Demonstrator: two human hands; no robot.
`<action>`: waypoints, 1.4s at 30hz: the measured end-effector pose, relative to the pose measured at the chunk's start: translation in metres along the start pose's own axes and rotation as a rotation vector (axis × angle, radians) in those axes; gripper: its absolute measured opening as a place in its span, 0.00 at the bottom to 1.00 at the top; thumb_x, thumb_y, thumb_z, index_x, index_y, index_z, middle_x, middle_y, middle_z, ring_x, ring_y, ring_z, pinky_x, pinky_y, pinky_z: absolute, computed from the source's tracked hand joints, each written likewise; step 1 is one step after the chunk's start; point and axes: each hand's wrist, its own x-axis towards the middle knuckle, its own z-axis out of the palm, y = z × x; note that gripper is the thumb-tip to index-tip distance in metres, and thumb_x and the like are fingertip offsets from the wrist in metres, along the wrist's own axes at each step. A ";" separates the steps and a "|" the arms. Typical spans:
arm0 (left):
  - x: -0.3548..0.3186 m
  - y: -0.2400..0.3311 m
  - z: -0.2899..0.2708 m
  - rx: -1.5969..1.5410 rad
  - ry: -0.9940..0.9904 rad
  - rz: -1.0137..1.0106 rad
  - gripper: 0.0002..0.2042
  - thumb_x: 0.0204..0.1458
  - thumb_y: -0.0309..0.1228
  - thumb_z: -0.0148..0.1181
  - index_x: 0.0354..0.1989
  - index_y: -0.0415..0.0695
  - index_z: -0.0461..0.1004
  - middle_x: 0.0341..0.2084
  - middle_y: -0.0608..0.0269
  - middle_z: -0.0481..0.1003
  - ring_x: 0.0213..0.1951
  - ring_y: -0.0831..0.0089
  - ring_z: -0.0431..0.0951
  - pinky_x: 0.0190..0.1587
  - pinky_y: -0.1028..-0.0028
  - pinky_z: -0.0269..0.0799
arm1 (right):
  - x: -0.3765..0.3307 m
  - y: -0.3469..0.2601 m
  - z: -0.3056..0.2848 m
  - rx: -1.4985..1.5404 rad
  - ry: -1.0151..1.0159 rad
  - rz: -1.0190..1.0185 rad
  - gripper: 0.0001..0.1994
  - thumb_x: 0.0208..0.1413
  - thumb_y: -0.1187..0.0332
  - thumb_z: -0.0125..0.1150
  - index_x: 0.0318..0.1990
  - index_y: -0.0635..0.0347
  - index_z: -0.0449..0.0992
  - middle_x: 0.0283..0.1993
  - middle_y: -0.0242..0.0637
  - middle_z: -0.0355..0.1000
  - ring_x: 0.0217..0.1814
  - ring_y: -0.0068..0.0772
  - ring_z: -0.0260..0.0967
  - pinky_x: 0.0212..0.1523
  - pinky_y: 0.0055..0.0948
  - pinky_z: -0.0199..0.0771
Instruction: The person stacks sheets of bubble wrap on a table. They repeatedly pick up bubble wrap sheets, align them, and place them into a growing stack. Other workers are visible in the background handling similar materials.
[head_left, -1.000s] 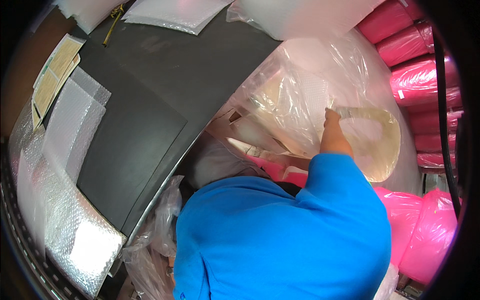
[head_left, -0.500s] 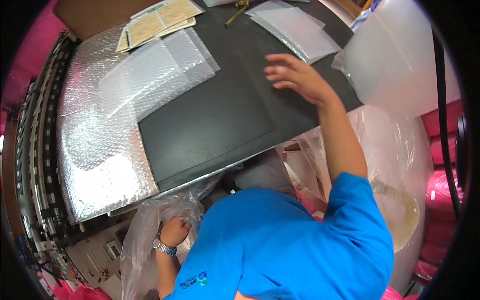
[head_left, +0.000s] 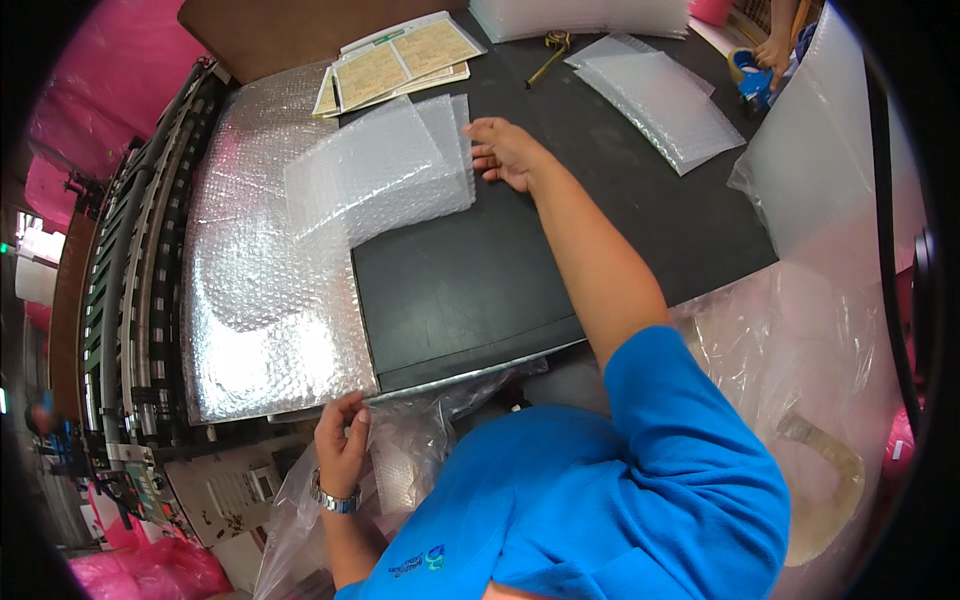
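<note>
Fingers [head_left: 486,150] of the right hand [head_left: 515,158] part loosely beside overlapping clear bubble-wrap sheets [head_left: 385,165] on the black bench [head_left: 470,290], contact unclear. The left hand [head_left: 341,445] half curls by the silver sheet [head_left: 270,295]'s near corner; whether it grips anything, I cannot tell.

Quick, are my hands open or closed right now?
Left hand: loosely curled by the silver bubble sheet; grip cannot be told.
Right hand: open, beside the clear bubble sheets; contact unclear.
</note>
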 end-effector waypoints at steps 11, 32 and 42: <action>0.059 -0.017 0.058 0.790 0.422 0.377 0.07 0.43 0.27 0.54 0.32 0.46 0.74 0.25 0.65 0.73 0.28 0.66 0.70 0.31 0.68 0.62 | -0.014 0.023 0.031 0.020 0.042 -0.186 0.46 0.42 0.78 0.60 0.65 0.55 0.33 0.43 0.47 0.65 0.38 0.33 0.66 0.29 0.28 0.70; 0.056 -0.022 0.058 0.798 0.477 0.409 0.05 0.41 0.28 0.56 0.28 0.48 0.75 0.24 0.68 0.73 0.25 0.69 0.69 0.31 0.70 0.60 | 0.002 0.027 0.014 0.196 0.039 -0.112 0.34 0.55 0.61 0.53 0.63 0.63 0.42 0.57 0.49 0.57 0.54 0.39 0.61 0.49 0.37 0.65; 0.055 -0.024 0.057 0.803 0.476 0.416 0.05 0.42 0.28 0.55 0.29 0.48 0.75 0.24 0.68 0.73 0.26 0.70 0.69 0.31 0.70 0.61 | -0.005 0.023 0.012 0.357 -0.050 -0.113 0.24 0.59 0.55 0.44 0.57 0.59 0.55 0.50 0.42 0.64 0.45 0.36 0.67 0.44 0.38 0.68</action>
